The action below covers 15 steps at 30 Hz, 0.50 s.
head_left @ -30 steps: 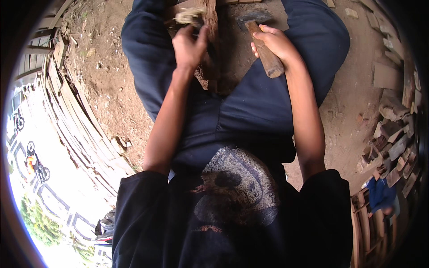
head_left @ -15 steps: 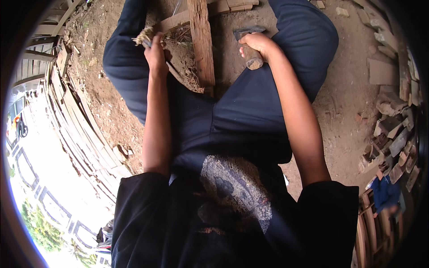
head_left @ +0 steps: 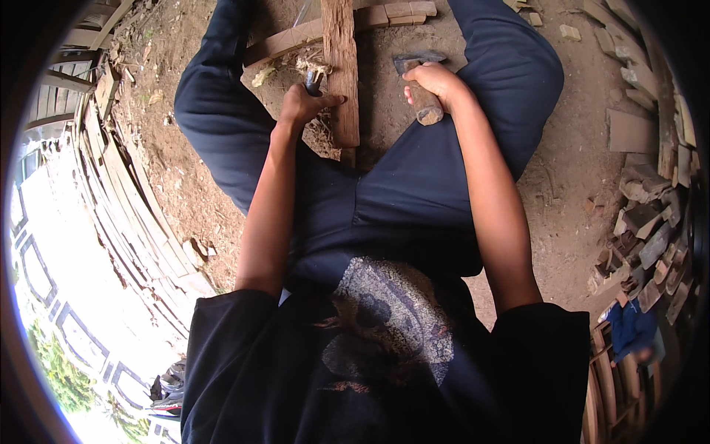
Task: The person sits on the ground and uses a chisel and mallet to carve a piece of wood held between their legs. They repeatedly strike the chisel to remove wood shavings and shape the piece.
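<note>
My left hand (head_left: 299, 107) is closed round a chisel-like tool (head_left: 313, 83) with a dark shaft and a frayed, pale fibrous top. Its thumb reaches onto a rough brown wooden beam (head_left: 342, 81) standing between my legs. The tool's lower end is hidden by the hand and the beam. To the right of the beam, my right hand (head_left: 436, 80) grips a hammer (head_left: 424, 103) by its thick, worn wooden handle. The hammer's dark head points away from me, and the handle's butt is close to my right thigh.
A curved row of wooden pieces (head_left: 288, 41) lies behind the beam on the dirt floor (head_left: 163, 148). Long planks (head_left: 133, 200) are stacked along the left. Wood offcuts (head_left: 651, 237) pile up at the right, near a blue cloth (head_left: 631, 329).
My left hand has moved right with the frayed tool, from beside my left knee to the beam, and its thumb now lies on the wood. My right hand stays nearly in place.
</note>
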Each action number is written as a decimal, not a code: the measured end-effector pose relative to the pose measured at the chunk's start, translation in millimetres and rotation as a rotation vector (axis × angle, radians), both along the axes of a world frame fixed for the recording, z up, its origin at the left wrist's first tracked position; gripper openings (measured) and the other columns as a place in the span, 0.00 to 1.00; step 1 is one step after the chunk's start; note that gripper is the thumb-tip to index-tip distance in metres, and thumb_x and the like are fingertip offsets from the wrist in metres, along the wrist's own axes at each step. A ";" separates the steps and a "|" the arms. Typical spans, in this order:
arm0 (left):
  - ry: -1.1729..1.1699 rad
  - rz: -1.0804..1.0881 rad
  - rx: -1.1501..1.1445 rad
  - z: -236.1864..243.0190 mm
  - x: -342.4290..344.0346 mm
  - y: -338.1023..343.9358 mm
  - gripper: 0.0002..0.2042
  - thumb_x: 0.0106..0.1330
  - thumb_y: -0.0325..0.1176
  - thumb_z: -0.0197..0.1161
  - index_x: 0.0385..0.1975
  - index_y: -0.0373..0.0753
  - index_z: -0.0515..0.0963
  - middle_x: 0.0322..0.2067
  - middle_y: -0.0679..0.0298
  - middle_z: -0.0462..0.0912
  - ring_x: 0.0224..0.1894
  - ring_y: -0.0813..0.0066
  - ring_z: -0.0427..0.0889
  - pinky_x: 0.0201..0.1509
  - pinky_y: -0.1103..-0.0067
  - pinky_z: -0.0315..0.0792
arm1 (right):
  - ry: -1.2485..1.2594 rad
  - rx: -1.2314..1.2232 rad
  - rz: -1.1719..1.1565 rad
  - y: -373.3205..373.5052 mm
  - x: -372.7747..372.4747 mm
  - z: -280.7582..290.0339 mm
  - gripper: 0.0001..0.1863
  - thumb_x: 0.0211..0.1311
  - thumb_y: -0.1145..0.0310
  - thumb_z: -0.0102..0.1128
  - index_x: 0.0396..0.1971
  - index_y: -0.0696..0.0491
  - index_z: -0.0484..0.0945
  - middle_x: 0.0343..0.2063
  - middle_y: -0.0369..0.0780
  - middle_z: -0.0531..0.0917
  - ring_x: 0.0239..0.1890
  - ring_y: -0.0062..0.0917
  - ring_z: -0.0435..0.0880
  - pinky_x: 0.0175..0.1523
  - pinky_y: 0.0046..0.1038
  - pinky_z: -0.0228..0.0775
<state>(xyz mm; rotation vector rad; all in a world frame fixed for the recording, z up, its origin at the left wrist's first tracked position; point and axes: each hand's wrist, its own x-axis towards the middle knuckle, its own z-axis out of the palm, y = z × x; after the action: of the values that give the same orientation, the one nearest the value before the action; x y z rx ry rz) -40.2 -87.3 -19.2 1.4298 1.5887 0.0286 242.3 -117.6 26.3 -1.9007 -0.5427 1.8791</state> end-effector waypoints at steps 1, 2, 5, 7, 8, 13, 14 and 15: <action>0.019 0.004 -0.012 1.3 0.0 -0.5 0.29 0.43 0.52 0.86 0.22 0.28 0.80 0.23 0.57 0.82 0.26 0.72 0.80 0.34 0.68 0.75 | -0.015 -0.005 0.012 1.0 -0.6 0.4 0.08 0.68 0.74 0.58 0.41 0.61 0.71 0.28 0.44 0.81 0.24 0.27 0.82 0.28 0.30 0.80; 0.020 -0.001 0.006 1.6 0.4 -1.8 0.29 0.44 0.51 0.86 0.22 0.28 0.81 0.23 0.57 0.82 0.26 0.72 0.80 0.34 0.68 0.75 | -0.030 -0.011 0.024 1.7 -1.4 0.7 0.08 0.68 0.74 0.58 0.41 0.61 0.71 0.28 0.44 0.81 0.24 0.27 0.82 0.28 0.31 0.80; 0.006 0.000 0.013 -0.6 -2.3 -3.9 0.28 0.47 0.50 0.85 0.24 0.27 0.81 0.24 0.58 0.83 0.26 0.72 0.80 0.34 0.68 0.75 | -0.013 -0.008 -0.010 1.3 -3.2 -3.6 0.09 0.68 0.74 0.58 0.42 0.62 0.71 0.28 0.44 0.81 0.24 0.27 0.82 0.28 0.31 0.80; -0.030 0.016 -0.049 -1.7 -4.6 -1.4 0.27 0.49 0.49 0.84 0.26 0.26 0.82 0.25 0.58 0.84 0.27 0.73 0.80 0.35 0.69 0.75 | -0.011 -0.008 0.008 1.3 -2.3 -2.6 0.09 0.68 0.74 0.57 0.42 0.62 0.71 0.28 0.44 0.80 0.24 0.27 0.82 0.28 0.31 0.80; -0.053 0.036 -0.046 -3.8 -5.3 -2.3 0.28 0.49 0.49 0.84 0.28 0.25 0.83 0.26 0.58 0.84 0.28 0.72 0.80 0.35 0.69 0.75 | -0.010 -0.008 0.017 1.3 -2.1 -2.2 0.08 0.69 0.74 0.57 0.42 0.62 0.71 0.28 0.43 0.80 0.24 0.27 0.82 0.28 0.30 0.80; -0.097 0.103 -0.104 -1.6 -2.7 -3.7 0.28 0.50 0.47 0.83 0.35 0.24 0.84 0.30 0.57 0.86 0.32 0.71 0.82 0.39 0.71 0.77 | 0.000 -0.013 0.002 0.6 -1.3 -5.3 0.08 0.69 0.74 0.58 0.42 0.61 0.70 0.27 0.43 0.80 0.24 0.27 0.82 0.28 0.30 0.80; -0.095 0.096 -0.093 2.4 0.1 -4.6 0.27 0.50 0.46 0.83 0.34 0.24 0.84 0.30 0.57 0.86 0.31 0.71 0.83 0.39 0.70 0.77 | 0.001 -0.015 -0.003 0.2 -0.4 -7.1 0.09 0.69 0.74 0.58 0.42 0.61 0.70 0.27 0.43 0.80 0.24 0.27 0.81 0.28 0.30 0.79; -0.092 0.093 -0.080 10.0 3.3 -6.8 0.27 0.50 0.46 0.83 0.34 0.24 0.84 0.29 0.57 0.86 0.31 0.71 0.83 0.39 0.70 0.77 | -0.003 -0.017 0.000 0.6 -1.6 -5.4 0.09 0.69 0.74 0.58 0.42 0.61 0.70 0.27 0.43 0.80 0.24 0.27 0.82 0.28 0.30 0.79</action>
<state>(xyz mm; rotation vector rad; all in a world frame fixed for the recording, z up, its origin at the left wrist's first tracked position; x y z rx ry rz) -36.9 -94.0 -9.2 1.2754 1.5626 0.0831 240.7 -117.0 20.9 -1.9148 -0.5294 1.8869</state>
